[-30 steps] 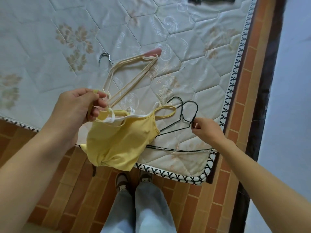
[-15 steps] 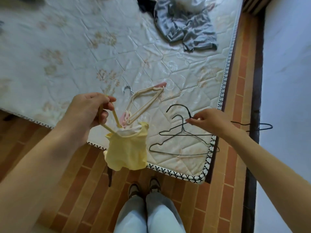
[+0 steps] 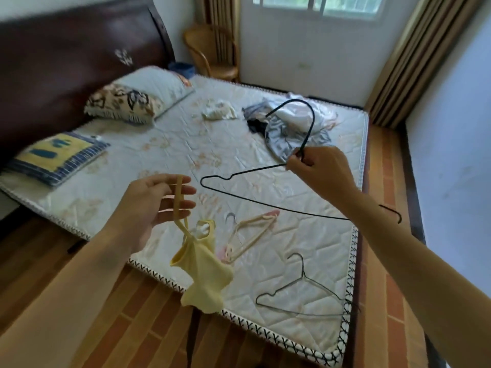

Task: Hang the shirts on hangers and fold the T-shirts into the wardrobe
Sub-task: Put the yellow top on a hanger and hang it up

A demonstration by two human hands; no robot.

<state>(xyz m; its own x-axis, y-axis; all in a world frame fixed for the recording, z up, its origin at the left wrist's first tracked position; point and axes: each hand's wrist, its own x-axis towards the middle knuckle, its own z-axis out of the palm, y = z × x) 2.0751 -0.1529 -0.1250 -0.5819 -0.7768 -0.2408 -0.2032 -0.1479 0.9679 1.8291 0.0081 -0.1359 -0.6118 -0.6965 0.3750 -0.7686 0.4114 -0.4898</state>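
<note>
My right forearm covered part of the black wire hanger's (image 3: 265, 200) lower bar. The clothes pile (image 3: 289, 123) on the mattress was too blurred to sort. Both my arms ran off the bottom edge.

Before you the bare quilted mattress (image 3: 186, 144) carries two pillows (image 3: 138, 98), a heap of clothes (image 3: 292, 123), a small pale garment (image 3: 219, 112), cream hangers (image 3: 252, 235) and a black wire hanger (image 3: 300, 293).
</note>
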